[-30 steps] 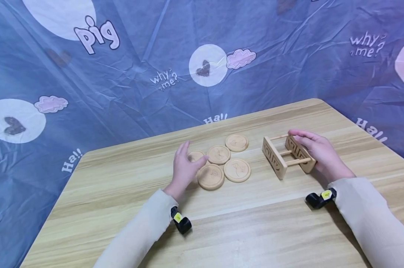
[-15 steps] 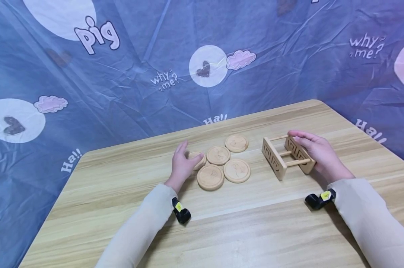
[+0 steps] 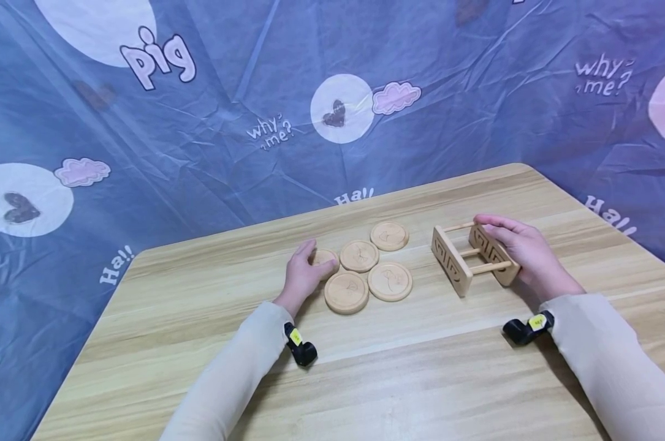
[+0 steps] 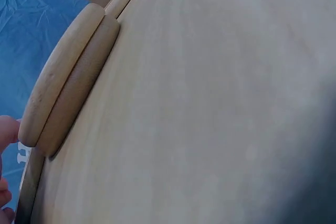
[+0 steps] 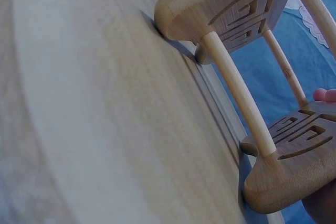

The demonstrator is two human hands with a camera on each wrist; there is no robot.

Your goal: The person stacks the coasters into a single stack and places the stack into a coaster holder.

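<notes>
Several round wooden coasters with engraved pictures lie clustered mid-table, among them a front one (image 3: 346, 293). My left hand (image 3: 301, 277) is at the leftmost coaster (image 3: 325, 257), its thumb over the near side and its fingers bent round the far side. In the left wrist view, two thick discs (image 4: 68, 77) lie one on the other, with a fingertip (image 4: 7, 130) at their left end. My right hand (image 3: 531, 248) grips the right panel of a wooden coaster holder (image 3: 452, 261), two cut-out panels joined by rods. No coaster sits between the panels.
The wood-grain table (image 3: 398, 380) ends at the back against a blue printed cloth (image 3: 216, 122). A black wrist camera is strapped at each sleeve, the left one (image 3: 300, 349) close over the tabletop. Other coasters (image 3: 390, 236) lie between the left hand and the holder.
My left hand has gone from spread over the leftmost coaster to closer around it, fingers more bent. The right hand and the holder have stayed in place.
</notes>
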